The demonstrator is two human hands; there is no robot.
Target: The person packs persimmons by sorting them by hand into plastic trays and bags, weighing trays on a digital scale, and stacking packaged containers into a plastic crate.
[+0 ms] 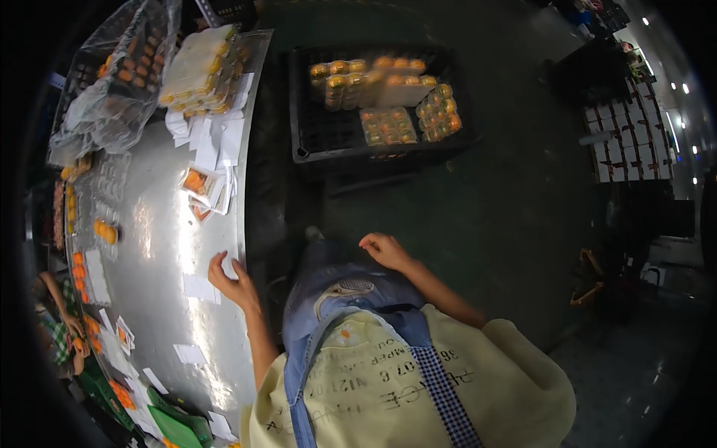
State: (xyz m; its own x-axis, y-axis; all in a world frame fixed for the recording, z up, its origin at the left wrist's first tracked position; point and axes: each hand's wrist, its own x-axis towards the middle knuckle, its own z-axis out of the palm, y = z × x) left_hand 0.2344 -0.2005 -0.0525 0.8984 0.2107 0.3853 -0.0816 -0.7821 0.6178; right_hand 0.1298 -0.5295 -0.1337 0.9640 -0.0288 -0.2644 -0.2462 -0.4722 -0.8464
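Observation:
My left hand [233,284] is open above the edge of the metal table [149,299], thumb and fingers apart and nothing in them. Close by on the tabletop lies a white paper slip [202,288]. In front of my apron hangs my right hand [385,250], its fingers loosely bent and no object visible in it. Farther ahead, a black crate [299,119] holds several clear packs of orange fruit [388,125]. Printed cards with an orange fruit picture [198,181] lie on the table, beyond my left hand.
Stacked fruit packs [198,71] and a crate under clear plastic film [112,112] stand at the table's far end. Another person's hands [77,336] are at its left side, near loose orange fruit [80,276]. White boxes [631,138] are stacked at the right.

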